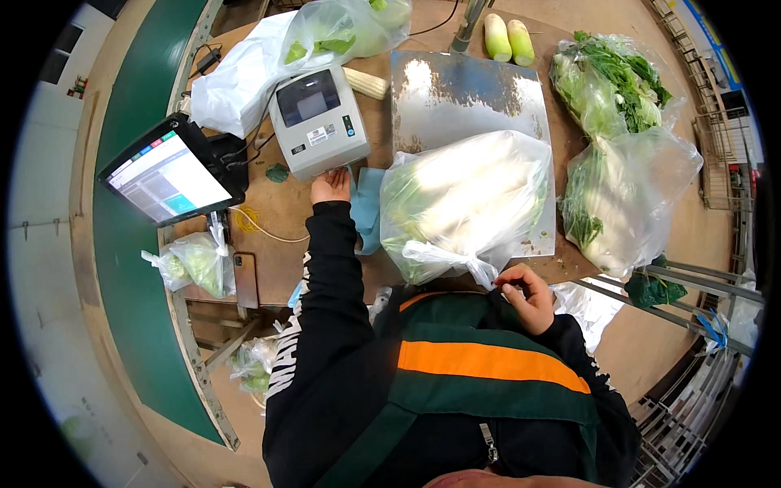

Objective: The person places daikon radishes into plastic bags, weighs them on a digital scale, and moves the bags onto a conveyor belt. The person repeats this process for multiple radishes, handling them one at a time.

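Note:
At the front of a grey label printer (320,131) is my left hand (331,186), palm up, its fingertips at the printer's lower edge; whether it grips a label there is hard to tell. Light-blue paper strips (367,210) lie just right of it. My right hand (529,299) pinches the tied end of a clear plastic bag (467,201) of white radishes. This bag rests on a worn metal plate (470,91), probably a scale's platform. A touchscreen monitor (174,177) stands left of the printer.
Bags of leafy greens (610,85) and radishes (622,207) lie at the right. Two loose radishes (509,39) are beyond the plate. A smartphone (246,280) and a tied vegetable bag (201,265) sit at left. White bags (244,73) and metal rails (701,280) flank the table.

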Demonstrator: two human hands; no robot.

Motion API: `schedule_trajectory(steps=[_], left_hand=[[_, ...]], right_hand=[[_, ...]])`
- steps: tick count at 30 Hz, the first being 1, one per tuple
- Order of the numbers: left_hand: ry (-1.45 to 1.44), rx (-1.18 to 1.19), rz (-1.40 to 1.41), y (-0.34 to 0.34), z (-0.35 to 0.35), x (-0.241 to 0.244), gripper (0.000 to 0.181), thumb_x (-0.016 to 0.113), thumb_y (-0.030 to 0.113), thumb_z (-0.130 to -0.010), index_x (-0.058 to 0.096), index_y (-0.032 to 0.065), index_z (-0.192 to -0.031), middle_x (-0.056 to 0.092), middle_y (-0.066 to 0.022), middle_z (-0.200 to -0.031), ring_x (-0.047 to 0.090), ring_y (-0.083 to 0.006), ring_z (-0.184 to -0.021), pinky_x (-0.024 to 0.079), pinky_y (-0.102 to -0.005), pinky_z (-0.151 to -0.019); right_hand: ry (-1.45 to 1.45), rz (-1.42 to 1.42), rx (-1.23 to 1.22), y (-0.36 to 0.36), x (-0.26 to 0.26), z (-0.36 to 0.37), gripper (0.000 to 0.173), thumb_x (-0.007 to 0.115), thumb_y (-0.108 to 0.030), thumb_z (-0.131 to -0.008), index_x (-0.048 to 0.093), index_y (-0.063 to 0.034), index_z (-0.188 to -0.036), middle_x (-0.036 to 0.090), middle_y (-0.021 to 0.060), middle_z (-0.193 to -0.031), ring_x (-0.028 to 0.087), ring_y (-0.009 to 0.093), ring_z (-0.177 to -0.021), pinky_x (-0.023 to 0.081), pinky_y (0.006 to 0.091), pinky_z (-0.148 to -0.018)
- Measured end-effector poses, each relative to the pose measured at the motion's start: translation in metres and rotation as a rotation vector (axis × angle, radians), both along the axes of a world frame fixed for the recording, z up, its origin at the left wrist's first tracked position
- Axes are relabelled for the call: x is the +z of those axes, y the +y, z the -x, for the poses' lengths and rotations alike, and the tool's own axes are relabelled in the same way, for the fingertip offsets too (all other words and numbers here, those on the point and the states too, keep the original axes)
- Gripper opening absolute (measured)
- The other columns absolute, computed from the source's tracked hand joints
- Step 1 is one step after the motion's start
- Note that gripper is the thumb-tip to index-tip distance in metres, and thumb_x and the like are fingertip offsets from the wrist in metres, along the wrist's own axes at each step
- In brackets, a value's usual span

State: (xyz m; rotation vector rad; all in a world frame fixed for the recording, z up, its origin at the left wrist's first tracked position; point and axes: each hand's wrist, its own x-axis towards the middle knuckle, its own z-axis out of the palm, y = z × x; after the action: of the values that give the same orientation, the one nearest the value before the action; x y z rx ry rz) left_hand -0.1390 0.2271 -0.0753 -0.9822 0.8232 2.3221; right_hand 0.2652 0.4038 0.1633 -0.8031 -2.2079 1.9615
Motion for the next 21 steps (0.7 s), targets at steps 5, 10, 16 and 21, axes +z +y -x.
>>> schedule_trajectory(steps=[5, 10, 16, 21], left_hand=[[-0.024, 0.063, -0.197, -0.006, -0.007, 0.026, 0.037, 0.041, 0.014, -0.098, 0.046, -0.0107, -0.125, 0.052, -0.0205, -0.130, 0.051, -0.0340, -0.125, 0.042, -0.0468, -0.112], [-0.014, 0.050, 0.029, 0.013, -0.011, 0.019, 0.050, 0.059, 0.022, -0.094, 0.042, -0.0092, -0.130, 0.053, -0.0182, -0.128, 0.059, -0.0298, -0.113, 0.051, -0.0416, -0.100], [0.189, -0.164, 0.176, -0.008, -0.009, -0.010, 0.049, 0.066, 0.029, -0.088, 0.048, -0.0026, -0.120, 0.054, -0.0161, -0.117, 0.057, -0.0319, -0.113, 0.053, -0.0409, -0.091], [0.099, -0.013, 0.371, -0.002, -0.001, 0.001, 0.045, 0.073, 0.029, -0.081, 0.060, -0.0074, -0.104, 0.059, -0.0199, -0.110, 0.060, -0.0317, -0.101, 0.053, -0.0429, -0.077]], right_hand=[[-0.019, -0.058, 0.058, -0.004, 0.002, 0.000, 0.010, 0.060, -0.003, -0.093, 0.062, 0.0008, -0.102, 0.063, 0.0082, -0.094, 0.063, 0.016, -0.088, 0.049, 0.0280, -0.081], [-0.001, -0.096, 0.108, -0.002, 0.003, 0.000, 0.010, 0.061, -0.001, -0.091, 0.062, 0.0009, -0.101, 0.063, 0.0087, -0.093, 0.063, 0.017, -0.087, 0.050, 0.0285, -0.080], [0.084, -0.401, 0.173, 0.005, 0.012, -0.001, 0.016, 0.064, 0.005, -0.084, 0.063, 0.0004, -0.100, 0.060, 0.0120, -0.089, 0.062, 0.023, -0.080, 0.049, 0.0304, -0.074], [0.145, -0.444, 0.233, 0.013, 0.009, -0.006, 0.018, 0.066, 0.006, -0.082, 0.063, -0.0001, -0.098, 0.060, 0.0131, -0.089, 0.061, 0.026, -0.079, 0.049, 0.0319, -0.071]])
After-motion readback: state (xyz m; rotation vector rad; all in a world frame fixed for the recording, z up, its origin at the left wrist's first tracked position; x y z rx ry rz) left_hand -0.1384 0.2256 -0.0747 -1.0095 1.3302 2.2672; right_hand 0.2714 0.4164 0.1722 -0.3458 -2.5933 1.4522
